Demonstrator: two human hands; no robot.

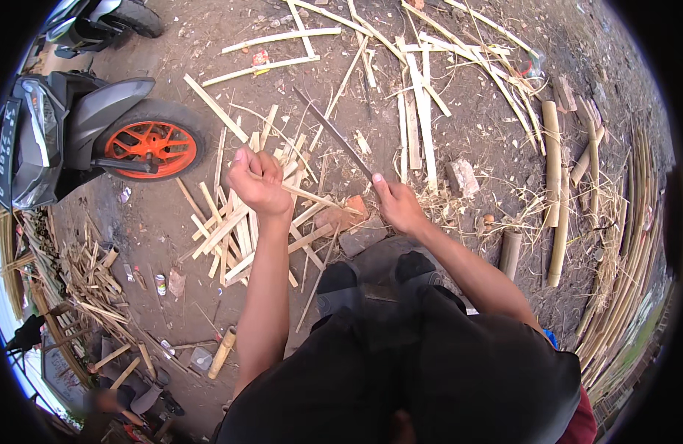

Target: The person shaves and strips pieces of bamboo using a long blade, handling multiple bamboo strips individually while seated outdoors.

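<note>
Bamboo strip (312, 196), head view, the only one I have: pale and narrow, it sticks out from the left hand (260, 181) toward the right, its free end near an orange brick piece (354, 204). I cannot tell whether the two touch.

Hands: the left is curled into a fist around one end of the strip. The right hand (400, 206) is closed on the grip of a long knife (345, 146), thumb forward, blade slanting up and leftward, clear of the strip. The grip itself is hidden by the fingers.

Handling (my judgement): light, stiff along its length with some spring, apt to split along the grain. Edges probably sharp or splintery; the smoother face could slide in a damp palm. I would hold it near one end, thumb pressed on the flat, well away from the blade.

Markings: none that I can make out on strip or knife. The motorcycle (112, 92) at left carries a number plate (10, 152) with characters, left untranscribed. A small can (161, 284) and a red wrapper (260, 59) bear printing too small for me to read.
</note>
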